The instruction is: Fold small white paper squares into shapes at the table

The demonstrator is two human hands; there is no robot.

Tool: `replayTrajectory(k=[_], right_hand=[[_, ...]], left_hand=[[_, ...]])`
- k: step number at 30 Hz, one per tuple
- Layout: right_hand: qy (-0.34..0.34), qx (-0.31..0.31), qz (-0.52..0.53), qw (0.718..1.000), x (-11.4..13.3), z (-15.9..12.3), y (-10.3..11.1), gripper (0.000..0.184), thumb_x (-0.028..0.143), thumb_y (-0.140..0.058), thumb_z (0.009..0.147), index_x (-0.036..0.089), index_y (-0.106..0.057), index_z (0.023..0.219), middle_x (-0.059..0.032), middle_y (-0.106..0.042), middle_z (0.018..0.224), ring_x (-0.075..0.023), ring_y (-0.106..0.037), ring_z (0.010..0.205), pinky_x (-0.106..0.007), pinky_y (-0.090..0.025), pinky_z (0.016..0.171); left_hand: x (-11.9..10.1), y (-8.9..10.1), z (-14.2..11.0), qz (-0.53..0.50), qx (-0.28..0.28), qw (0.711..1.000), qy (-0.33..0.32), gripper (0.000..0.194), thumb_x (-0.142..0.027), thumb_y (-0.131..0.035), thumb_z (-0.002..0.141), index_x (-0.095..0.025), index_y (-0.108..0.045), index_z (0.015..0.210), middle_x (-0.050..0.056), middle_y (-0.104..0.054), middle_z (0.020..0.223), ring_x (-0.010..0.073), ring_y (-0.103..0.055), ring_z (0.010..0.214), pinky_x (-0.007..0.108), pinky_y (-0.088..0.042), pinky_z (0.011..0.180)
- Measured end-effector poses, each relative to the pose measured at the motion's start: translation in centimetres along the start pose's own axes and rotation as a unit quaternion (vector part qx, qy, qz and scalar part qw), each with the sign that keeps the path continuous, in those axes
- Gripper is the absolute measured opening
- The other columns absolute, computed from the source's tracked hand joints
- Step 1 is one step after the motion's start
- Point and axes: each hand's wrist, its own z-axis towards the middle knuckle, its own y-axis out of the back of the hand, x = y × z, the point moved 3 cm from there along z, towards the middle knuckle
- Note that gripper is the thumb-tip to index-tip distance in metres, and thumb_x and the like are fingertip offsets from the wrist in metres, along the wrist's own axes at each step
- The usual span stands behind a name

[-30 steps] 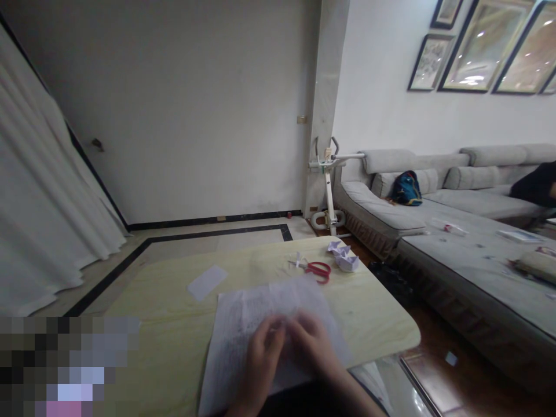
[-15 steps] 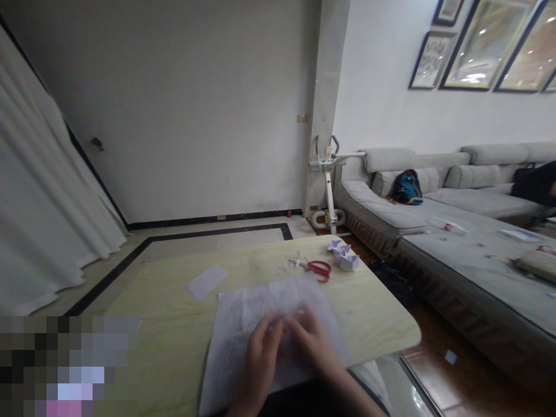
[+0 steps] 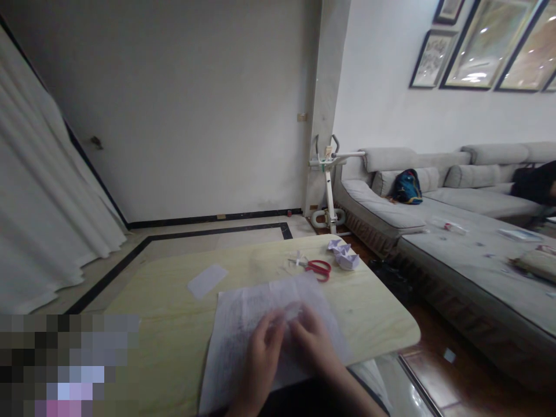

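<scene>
A white sheet of paper with faint writing (image 3: 243,336) lies on the pale yellow table (image 3: 174,341) in front of me. My left hand (image 3: 263,362) and my right hand (image 3: 315,344) rest side by side on the sheet, fingers curled and fingertips together. Between the fingertips sits a small pale piece of paper (image 3: 292,311), pinched by both hands. Its shape is blurred.
Red-handled scissors (image 3: 317,268) and crumpled folded paper (image 3: 345,256) lie at the table's far right. A small white slip (image 3: 207,281) lies far left. A grey sofa (image 3: 456,243) with a blue backpack (image 3: 407,187) stands right; an exercise bike (image 3: 329,185) stands by the pillar.
The hands have stayed on the sheet; the fingertips shifted slightly and the small paper piece between them shows a little more.
</scene>
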Motion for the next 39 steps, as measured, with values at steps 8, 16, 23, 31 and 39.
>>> replayTrajectory(k=[8,16,23,31,39], right_hand=[[-0.003,0.023,0.038,0.999,0.4,-0.2,-0.2,0.009,0.027,-0.052,0.078,0.025,-0.058,0.085,0.0001,-0.066,0.074,-0.019,-0.062,0.067,-0.028,-0.049,0.061],[0.006,0.03,0.014,0.999,0.6,-0.1,-0.3,0.01,0.028,-0.052,0.077,0.024,-0.056,0.086,-0.0006,-0.065,0.073,-0.0183,-0.06,0.064,-0.029,-0.05,0.063],[0.004,0.016,0.005,1.0,0.4,-0.2,-0.4,0.009,0.027,-0.051,0.076,0.024,-0.055,0.083,-0.001,-0.065,0.076,-0.0184,-0.061,0.067,-0.028,-0.051,0.063],[0.011,-0.014,0.047,0.999,-1.0,0.1,0.5,0.01,0.03,-0.054,0.078,0.026,-0.058,0.086,0.0025,-0.06,0.068,-0.0163,-0.056,0.058,-0.025,-0.046,0.052],[0.008,0.014,-0.005,1.0,-0.4,0.0,0.1,0.017,0.032,-0.05,0.08,0.025,-0.059,0.092,-0.0013,-0.067,0.076,-0.0197,-0.062,0.067,-0.028,-0.051,0.06]], left_hand=[[-0.3,-0.4,-0.2,-0.014,0.041,0.999,0.027,0.031,-0.04,-0.065,0.08,-0.019,-0.067,0.102,0.009,-0.076,0.093,0.0258,-0.072,0.085,0.033,-0.057,0.075],[0.0,-0.4,-0.1,-0.028,0.039,0.999,0.013,0.025,-0.033,-0.064,0.081,-0.018,-0.066,0.101,0.01,-0.074,0.103,0.0263,-0.07,0.095,0.035,-0.055,0.082],[0.1,-0.5,-0.3,-0.021,0.036,0.999,-0.003,0.026,-0.037,-0.062,0.082,-0.019,-0.065,0.1,0.01,-0.074,0.105,0.0258,-0.069,0.098,0.034,-0.055,0.084],[0.0,-0.3,-0.2,0.008,0.01,1.0,0.014,0.03,-0.043,-0.065,0.079,-0.018,-0.065,0.095,0.006,-0.074,0.082,0.0234,-0.07,0.075,0.031,-0.056,0.068],[0.3,-0.6,-0.1,0.0,0.04,0.999,0.01,0.03,-0.043,-0.064,0.08,-0.018,-0.066,0.097,0.008,-0.075,0.093,0.0243,-0.07,0.084,0.032,-0.055,0.074]])
